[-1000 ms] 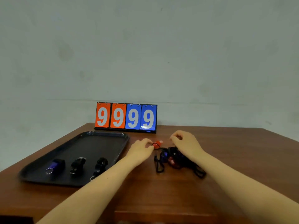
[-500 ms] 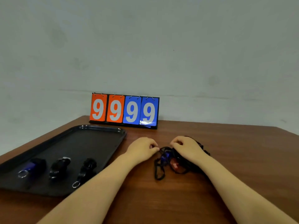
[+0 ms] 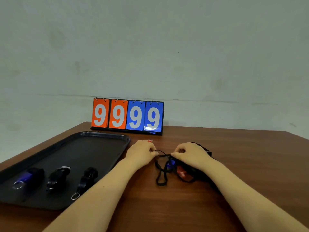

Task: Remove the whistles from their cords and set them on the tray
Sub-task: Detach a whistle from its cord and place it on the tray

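A tangle of black cords (image 3: 161, 174) lies on the table with a blue whistle (image 3: 170, 163) and a red whistle (image 3: 181, 172) still in it. My left hand (image 3: 142, 153) grips a red whistle (image 3: 150, 140) whose tip peeks out beyond the fingers, and pinches the cord's end. My right hand (image 3: 190, 154) pinches the same cord just to the right, over the pile. The black tray (image 3: 100, 139) at left holds three whistles: a blue and black one (image 3: 27, 177), a black one (image 3: 57, 176) and another black one (image 3: 87, 179).
A flip scoreboard (image 3: 127, 115) reading 9999 stands at the back of the brown table (image 3: 234, 164), against a pale wall. The table's left edge runs just beyond the tray.
The view has shifted. My hands came together over the cord pile, then parted slightly, drawing a short length of cord taut between them. The red whistle stays in my left hand.
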Demonstrator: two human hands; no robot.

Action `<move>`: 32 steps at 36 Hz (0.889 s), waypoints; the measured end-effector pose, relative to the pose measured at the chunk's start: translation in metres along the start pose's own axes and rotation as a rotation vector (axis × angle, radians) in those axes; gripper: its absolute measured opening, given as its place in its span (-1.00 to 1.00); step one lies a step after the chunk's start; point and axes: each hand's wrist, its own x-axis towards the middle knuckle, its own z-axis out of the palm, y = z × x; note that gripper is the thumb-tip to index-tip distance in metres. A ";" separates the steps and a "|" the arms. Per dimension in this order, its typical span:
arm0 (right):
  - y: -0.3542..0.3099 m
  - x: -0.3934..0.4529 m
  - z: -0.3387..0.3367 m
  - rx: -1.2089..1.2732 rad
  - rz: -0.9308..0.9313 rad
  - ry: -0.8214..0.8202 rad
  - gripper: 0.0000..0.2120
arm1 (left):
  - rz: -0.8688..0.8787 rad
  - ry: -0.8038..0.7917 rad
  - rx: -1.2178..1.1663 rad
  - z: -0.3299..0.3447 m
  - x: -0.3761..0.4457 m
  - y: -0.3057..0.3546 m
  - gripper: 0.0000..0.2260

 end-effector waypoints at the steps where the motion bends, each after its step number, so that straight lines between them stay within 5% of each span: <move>1: 0.001 -0.001 -0.002 -0.007 0.007 -0.019 -0.82 | -0.008 0.009 -0.044 0.000 0.000 0.000 -0.79; 9: 0.016 0.000 -0.007 -0.036 0.087 -0.008 -0.80 | -0.042 0.085 -0.446 -0.011 -0.003 0.006 -0.82; 15: 0.016 -0.003 -0.011 -0.117 0.164 0.121 -0.82 | 0.040 -0.167 -0.268 -0.006 -0.007 0.002 -0.73; 23: 0.021 -0.007 -0.017 -0.029 0.204 0.200 -0.89 | 0.239 -0.444 -0.332 -0.020 -0.021 0.011 -0.71; 32: 0.007 -0.012 -0.020 0.253 -0.039 0.353 -0.86 | 0.256 -0.271 -0.291 -0.019 -0.025 0.015 -0.94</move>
